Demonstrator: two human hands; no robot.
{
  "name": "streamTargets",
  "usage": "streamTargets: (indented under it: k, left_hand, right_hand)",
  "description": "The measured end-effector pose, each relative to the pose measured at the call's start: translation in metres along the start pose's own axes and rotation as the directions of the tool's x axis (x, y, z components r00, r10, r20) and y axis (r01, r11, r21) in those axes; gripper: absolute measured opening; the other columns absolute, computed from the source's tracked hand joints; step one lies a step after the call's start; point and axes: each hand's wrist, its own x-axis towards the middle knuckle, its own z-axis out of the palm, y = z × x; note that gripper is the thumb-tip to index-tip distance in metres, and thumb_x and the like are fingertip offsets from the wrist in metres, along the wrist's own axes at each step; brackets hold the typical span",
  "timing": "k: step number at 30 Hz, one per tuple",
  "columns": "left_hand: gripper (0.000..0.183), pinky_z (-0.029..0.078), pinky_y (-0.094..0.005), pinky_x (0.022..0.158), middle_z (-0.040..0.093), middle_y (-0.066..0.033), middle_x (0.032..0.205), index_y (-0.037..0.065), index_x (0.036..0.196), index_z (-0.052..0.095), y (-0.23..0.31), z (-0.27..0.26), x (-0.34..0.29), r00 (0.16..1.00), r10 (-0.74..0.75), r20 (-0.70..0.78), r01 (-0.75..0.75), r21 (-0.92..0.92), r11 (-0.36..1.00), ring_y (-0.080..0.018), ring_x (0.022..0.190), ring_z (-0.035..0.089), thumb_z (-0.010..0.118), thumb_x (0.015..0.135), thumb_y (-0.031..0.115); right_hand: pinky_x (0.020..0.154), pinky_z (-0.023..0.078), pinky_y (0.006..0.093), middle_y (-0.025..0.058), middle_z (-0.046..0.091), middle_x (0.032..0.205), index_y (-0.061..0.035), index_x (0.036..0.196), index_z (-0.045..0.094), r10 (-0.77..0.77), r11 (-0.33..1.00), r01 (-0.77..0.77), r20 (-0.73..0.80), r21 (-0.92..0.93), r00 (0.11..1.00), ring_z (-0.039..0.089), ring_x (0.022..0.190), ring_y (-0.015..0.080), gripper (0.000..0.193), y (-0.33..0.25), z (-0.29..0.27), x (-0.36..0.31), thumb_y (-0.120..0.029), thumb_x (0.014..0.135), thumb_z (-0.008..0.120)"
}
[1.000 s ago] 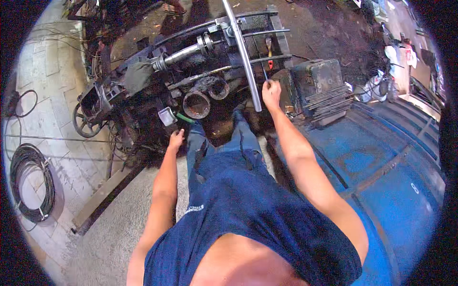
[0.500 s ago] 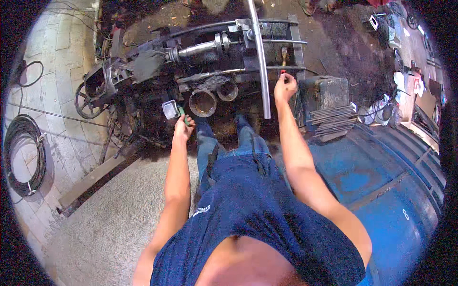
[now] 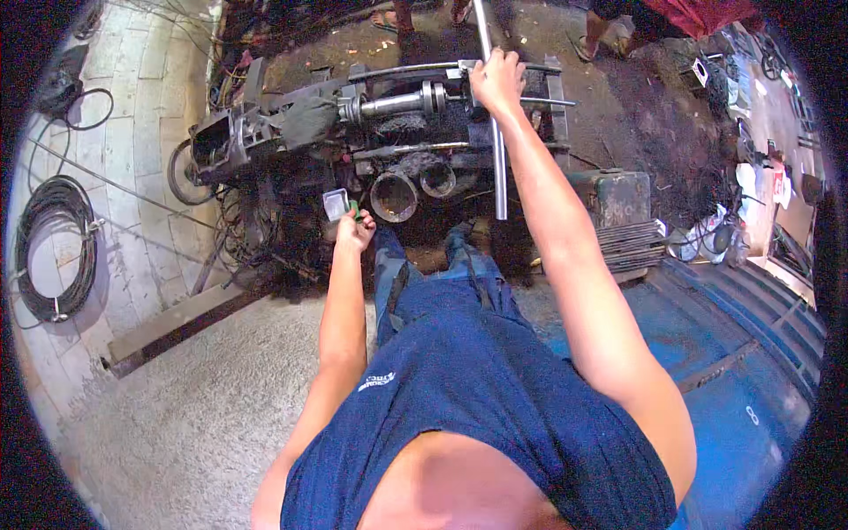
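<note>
My left hand (image 3: 356, 231) is closed round a green handle (image 3: 355, 209). Just beyond it is a small pale square piece (image 3: 336, 204) with a raised rim; its exact kind is unclear. My right hand (image 3: 496, 84) is stretched far forward, its fingers curled over a long bare metal bar (image 3: 500, 172). The bar slants across the machine and sticks out toward me. Beside that hand, a bracket (image 3: 466, 65) sits on the far rail. A shiny shaft with collars (image 3: 397, 103) lies along the machine to the left.
Two round pipe ends (image 3: 393, 196) face me below the machine. A stack of thin rods (image 3: 629, 243) lies by a dark metal box (image 3: 623, 196) at right, near a blue metal surface (image 3: 698, 433). Coiled black cable (image 3: 57, 247) lies at left. Other people's feet (image 3: 609, 35) show at the far side.
My right hand has moved forward and left from a red-handled brush to the metal bar. The brush is now out of sight. My left hand keeps its hold; the view has shifted slightly.
</note>
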Motion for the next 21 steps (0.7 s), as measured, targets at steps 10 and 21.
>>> streamTargets:
  k: [10, 21]
  left_hand:
    - [0.017, 0.044, -0.0315, 0.057, 0.055, -0.0040, 0.078, 0.009, 0.093, 0.047, -0.019, -0.012, 0.008, 0.977, 0.143, -0.159, -0.134, 0.067, 0.989, -0.0161, 0.066, 0.052, 0.041, 0.098, 0.024]
    - [0.012, 0.047, -0.0320, 0.060, 0.056, -0.0031, 0.078, 0.012, 0.103, 0.046, -0.009, -0.009, -0.008, 0.989, 0.124, -0.079, -0.109, 0.176, 0.978, -0.0167, 0.065, 0.054, 0.040, 0.098, 0.022]
  right_hand:
    - [0.084, 0.047, 0.0521, 0.0244, 0.049, 0.111, 0.0028, 0.114, 0.047, -0.113, 0.993, 0.114, -0.036, 0.027, 0.993, 0.052, 0.105, 0.0420, 0.039, 0.008, 0.005, 0.004, -0.022, 0.085, 0.053]
    - [0.084, 0.049, 0.0511, 0.0234, 0.051, 0.110, 0.0025, 0.112, 0.045, -0.096, 0.995, 0.096, -0.042, 0.003, 0.995, 0.054, 0.103, 0.0422, 0.045, 0.011, 0.006, 0.003, -0.023, 0.079, 0.062]
